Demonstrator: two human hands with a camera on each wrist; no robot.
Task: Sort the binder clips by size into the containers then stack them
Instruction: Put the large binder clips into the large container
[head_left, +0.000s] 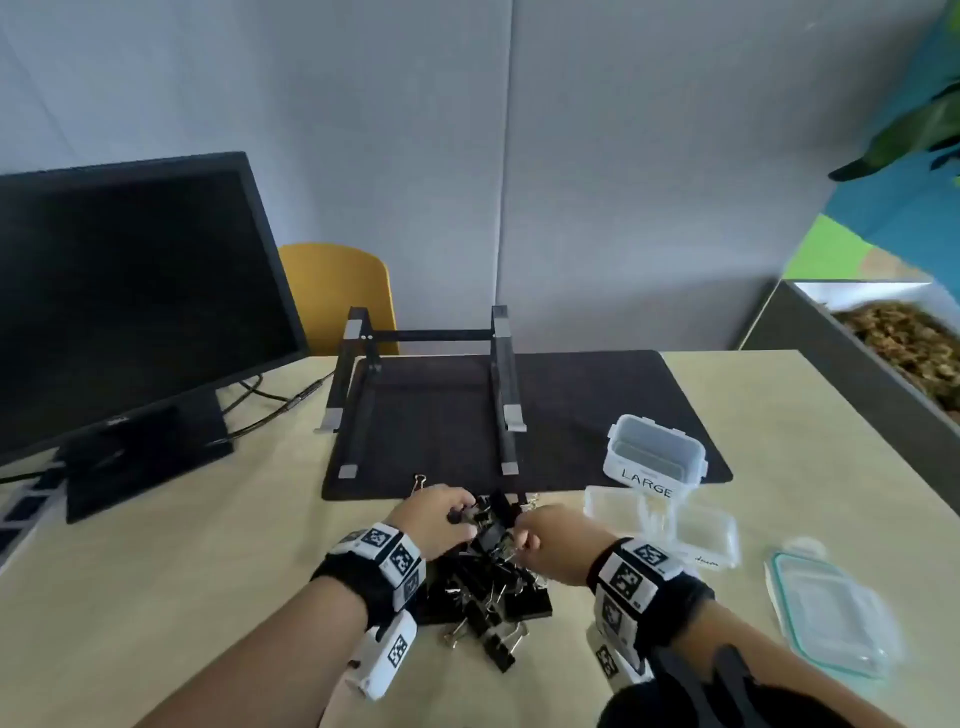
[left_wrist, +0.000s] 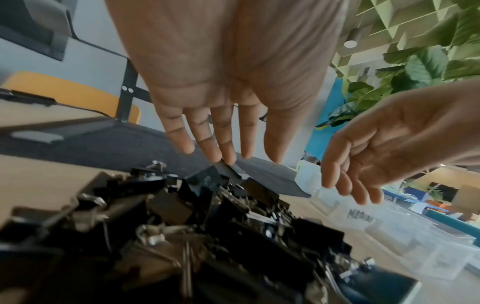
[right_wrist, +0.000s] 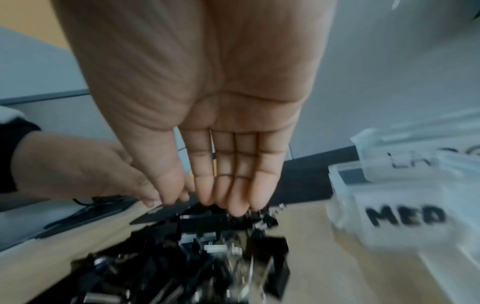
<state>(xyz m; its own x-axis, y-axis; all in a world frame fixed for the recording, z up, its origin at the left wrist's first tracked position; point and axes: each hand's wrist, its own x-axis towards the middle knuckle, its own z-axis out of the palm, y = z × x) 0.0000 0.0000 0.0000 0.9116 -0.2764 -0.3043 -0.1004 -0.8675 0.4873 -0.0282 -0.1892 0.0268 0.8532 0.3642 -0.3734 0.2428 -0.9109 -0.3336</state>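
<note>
Binder clips (head_left: 485, 590), heaped pointing every way, lie under left hand (head_left: 432, 519) and right hand (head_left: 558, 540); straight fingers (left_wrist: 225, 137) seemingly grip none.

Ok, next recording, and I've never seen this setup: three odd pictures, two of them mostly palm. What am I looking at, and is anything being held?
No machine here: a person works bare-handed, wearing three cameras. The wide picture comes from the head, looking down at both arms. The other two come from cameras strapped to the wrists, looking along the palm, hence the huge hands. On the pale table lies a heap of black binder clips. The left hand and right hand both reach into it with fingers nearly straight; fingertips touch clips, but nothing looks gripped. To the right are a tub marked LARGE, a clear tub marked MED and a loose lid. Behind: a monitor, and a laptop stand on a dark mat.
</note>
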